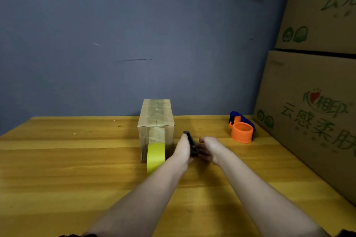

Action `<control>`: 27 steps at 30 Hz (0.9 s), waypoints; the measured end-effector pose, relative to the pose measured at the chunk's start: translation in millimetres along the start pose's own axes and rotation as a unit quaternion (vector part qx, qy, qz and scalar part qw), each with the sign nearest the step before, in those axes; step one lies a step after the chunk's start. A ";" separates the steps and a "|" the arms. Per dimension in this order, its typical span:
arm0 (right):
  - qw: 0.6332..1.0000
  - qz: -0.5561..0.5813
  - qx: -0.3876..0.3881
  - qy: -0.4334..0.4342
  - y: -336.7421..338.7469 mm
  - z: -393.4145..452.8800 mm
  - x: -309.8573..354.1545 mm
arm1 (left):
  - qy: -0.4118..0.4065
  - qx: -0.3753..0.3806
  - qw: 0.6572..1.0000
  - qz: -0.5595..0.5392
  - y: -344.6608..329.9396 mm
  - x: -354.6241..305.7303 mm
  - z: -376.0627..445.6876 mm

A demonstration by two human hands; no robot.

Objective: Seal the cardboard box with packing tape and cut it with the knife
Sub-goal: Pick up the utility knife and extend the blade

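A small cardboard box [156, 115] stands on the wooden table [67, 159], with clear tape running over its top and down its near face. A yellow roll of packing tape [156, 157] stands on edge against that face, its strip still joined to the box. Just right of the roll, both my hands meet around a dark knife [190, 143]. My left hand [183, 148] grips its handle from the left. My right hand [208, 149] holds it from the right with curled fingers. I cannot see a blade.
An orange and blue tape dispenser [241, 127] sits at the back right of the table. Large printed cartons [312, 102] are stacked along the right edge. A grey wall [115, 44] stands right behind the table.
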State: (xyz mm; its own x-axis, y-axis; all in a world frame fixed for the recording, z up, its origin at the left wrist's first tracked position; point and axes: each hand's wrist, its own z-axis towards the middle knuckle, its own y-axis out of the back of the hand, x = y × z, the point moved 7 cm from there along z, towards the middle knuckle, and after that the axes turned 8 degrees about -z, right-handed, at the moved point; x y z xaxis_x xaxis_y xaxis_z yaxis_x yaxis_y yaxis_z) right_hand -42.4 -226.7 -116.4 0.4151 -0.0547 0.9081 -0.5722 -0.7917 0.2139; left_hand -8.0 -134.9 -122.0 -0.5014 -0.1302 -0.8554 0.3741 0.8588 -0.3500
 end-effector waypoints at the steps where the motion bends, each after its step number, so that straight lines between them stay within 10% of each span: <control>1: 0.999 -0.040 -0.006 0.003 3.2 2.2 -2.6 | 0.005 0.001 1.000 0.003 0.9 2.1 -1.0; 8: 0.982 -0.185 -0.005 0.040 25.6 -8.5 -12.2 | 0.018 0.064 0.998 -0.002 -0.9 19.4 -16.1; 14: 0.991 0.008 0.078 0.107 29.0 -33.7 -26.9 | -0.088 0.100 0.991 0.026 -2.3 21.5 -18.6; 27: 0.947 0.034 0.253 0.197 16.1 -64.3 -48.4 | -0.214 0.147 0.965 0.030 0.9 22.4 -18.7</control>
State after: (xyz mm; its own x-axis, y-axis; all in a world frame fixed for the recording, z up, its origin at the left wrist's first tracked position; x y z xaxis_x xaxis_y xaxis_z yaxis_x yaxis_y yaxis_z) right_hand -117.2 -197.7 -133.8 0.0371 0.0368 0.9986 -0.1342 -0.9901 0.0415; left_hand -33.5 -127.8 -134.4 -0.1272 -0.3318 -0.9347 0.6298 0.7010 -0.3346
